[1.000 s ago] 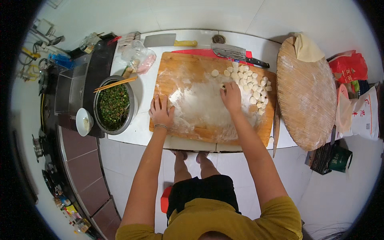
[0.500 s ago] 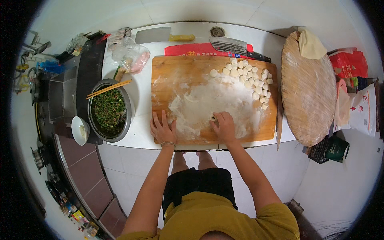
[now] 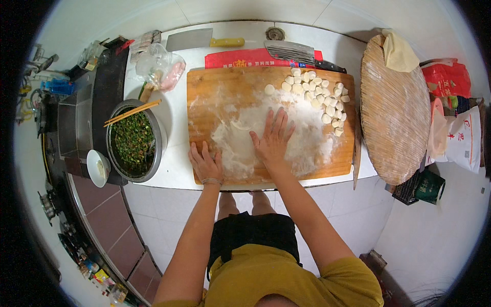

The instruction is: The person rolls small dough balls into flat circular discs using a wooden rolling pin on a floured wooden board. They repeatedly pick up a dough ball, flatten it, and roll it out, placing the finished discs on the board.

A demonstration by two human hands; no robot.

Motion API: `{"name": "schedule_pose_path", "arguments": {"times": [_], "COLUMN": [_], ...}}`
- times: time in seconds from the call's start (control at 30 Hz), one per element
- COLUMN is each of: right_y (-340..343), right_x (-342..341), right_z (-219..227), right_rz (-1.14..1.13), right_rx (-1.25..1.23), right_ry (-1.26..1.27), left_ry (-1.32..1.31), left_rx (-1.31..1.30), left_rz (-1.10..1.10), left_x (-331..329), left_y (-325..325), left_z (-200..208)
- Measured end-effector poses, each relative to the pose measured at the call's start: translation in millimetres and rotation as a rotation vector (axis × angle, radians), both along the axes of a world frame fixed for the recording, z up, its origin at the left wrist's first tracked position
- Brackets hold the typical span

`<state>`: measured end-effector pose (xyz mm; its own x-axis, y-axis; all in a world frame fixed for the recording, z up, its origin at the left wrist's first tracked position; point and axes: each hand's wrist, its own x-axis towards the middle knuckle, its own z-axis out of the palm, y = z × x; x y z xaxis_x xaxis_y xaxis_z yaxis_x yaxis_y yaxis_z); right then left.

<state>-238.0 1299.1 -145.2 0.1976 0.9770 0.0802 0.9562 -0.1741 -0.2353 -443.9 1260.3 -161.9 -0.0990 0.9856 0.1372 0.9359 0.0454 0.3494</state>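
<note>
My right hand (image 3: pixel 272 139) lies palm down with spread fingers on the floury middle of a wooden board (image 3: pixel 209 92). Whatever is under its palm is hidden. At the board's front left edge, my left hand (image 3: pixel 206 165) rests with its fingers apart, holding nothing. Several small pale dough pieces (image 3: pixel 318 93) sit in a cluster at the board's far right. One flattened round piece (image 3: pixel 269 89) lies just left of that cluster. White flour (image 3: pixel 236 130) is smeared widely around my right hand.
Left of the board stands a metal pot (image 3: pixel 160 134) of chopped green filling with chopsticks (image 3: pixel 132 113) across it, beside a white bowl (image 3: pixel 98 168). Behind lie a yellow-handled cleaver (image 3: pixel 189 40) and a black-handled knife (image 3: pixel 291 53). A round woven tray (image 3: pixel 394 112) is at right.
My right hand has moved forward and slightly left. Its fingers were curled at a small dough piece and are now spread flat; that piece no longer shows. The left hand stays put.
</note>
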Motion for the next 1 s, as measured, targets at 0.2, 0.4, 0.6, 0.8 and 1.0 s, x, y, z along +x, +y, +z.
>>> {"name": "schedule_pose_path", "arguments": {"times": [0.2, 0.4, 0.6, 0.8, 1.0], "right_y": [-6.3, 52.9, 104.1, 18.1, -58.8], "right_x": [22.6, 42.4, 43.9, 35.0, 149.8], "right_z": [-3.2, 18.3, 9.7, 23.6, 24.2], "right_rz": [0.144, 0.103, 0.256, 0.337, -0.283], "right_rx": [0.112, 0.327, 0.162, 0.151, 0.172], "right_ry": [0.365, 0.427, 0.139, 0.268, 0.040], "left_ry": [-0.001, -0.032, -0.031, -0.051, -0.041], "left_rx": [-0.015, -0.010, -0.020, -0.056, -0.021], "left_rz": [0.019, 0.030, 0.020, 0.043, 0.031], "left_x": [4.1, 3.2, 3.1, 5.2, 5.2], "left_y": [-5.4, -3.8, -1.7, -1.4, -2.0], "left_z": [-9.1, -7.6, -1.4, 8.1, 7.5]}}
